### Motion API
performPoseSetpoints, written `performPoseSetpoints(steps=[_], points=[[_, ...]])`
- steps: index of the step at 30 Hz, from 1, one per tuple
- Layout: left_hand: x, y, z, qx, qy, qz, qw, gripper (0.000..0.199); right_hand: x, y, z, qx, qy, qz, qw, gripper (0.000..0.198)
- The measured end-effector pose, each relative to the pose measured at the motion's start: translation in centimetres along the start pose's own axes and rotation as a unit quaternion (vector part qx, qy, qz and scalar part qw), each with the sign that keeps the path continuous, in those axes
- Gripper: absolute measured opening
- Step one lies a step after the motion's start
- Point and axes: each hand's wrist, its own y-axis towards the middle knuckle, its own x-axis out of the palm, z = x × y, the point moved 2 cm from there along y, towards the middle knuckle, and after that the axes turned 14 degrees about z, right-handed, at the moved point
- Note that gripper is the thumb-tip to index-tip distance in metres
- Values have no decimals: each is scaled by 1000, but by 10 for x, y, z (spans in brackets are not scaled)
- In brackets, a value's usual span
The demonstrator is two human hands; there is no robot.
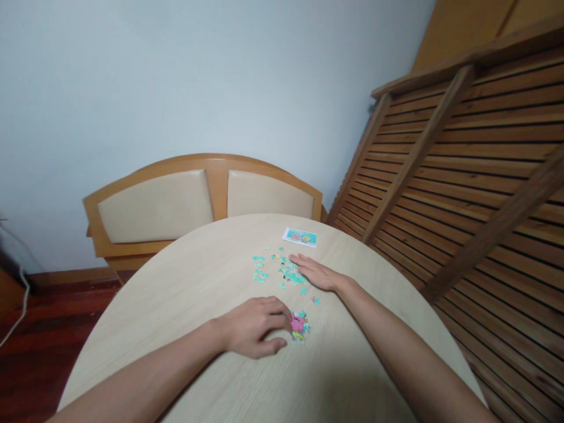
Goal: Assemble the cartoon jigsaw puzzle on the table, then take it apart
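A partly joined jigsaw puzzle [298,323], pink with yellow and teal bits, lies flat on the round table [185,294]. My left hand [259,326] rests at its left edge, fingers apart and slightly bent, the fingertips touching or very near it. Farther off, my right hand [315,271] lies nearly flat with its fingers stretched out over loose teal puzzle pieces [291,275]; some are hidden under it. Another group of teal pieces [259,270] is to its left. A single pink and teal piece [315,300] lies between the right wrist and the joined part.
Beyond the loose pieces lies a picture card [299,237] with pink and yellow figures on teal. Behind the table stands a wooden headboard [215,188] with cream panels. A slatted wooden frame [440,164] leans at the right. A pale cable [24,305] hangs at the left.
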Motion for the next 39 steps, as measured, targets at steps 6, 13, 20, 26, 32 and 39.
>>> performPoseSetpoints(steps=[6, 13, 20, 26, 32, 39], points=[[1, -1, 1, -4, 0, 7, 1000, 29, -9, -44, 2, 17, -25, 32, 999, 60], [-1, 1, 5, -6, 0, 3, 1000, 29, -16, -72, 3, -5, -47, 104, 993, 57], [-1, 1, 7, -16, -2, -1, 1000, 28, -16, -74, -19, -12, -91, 140, 986, 47], [0, 0, 4, -4, 1, 1, 1000, 30, -22, -72, -25, -34, -82, 191, 978, 25], [0, 0, 5, -7, 3, 0, 1000, 29, -22, -68, -17, 12, -65, 225, 972, 11], [0, 1, 5, -8, 5, -4, 1000, 30, -17, -64, -17, 60, 37, 247, 967, 18]])
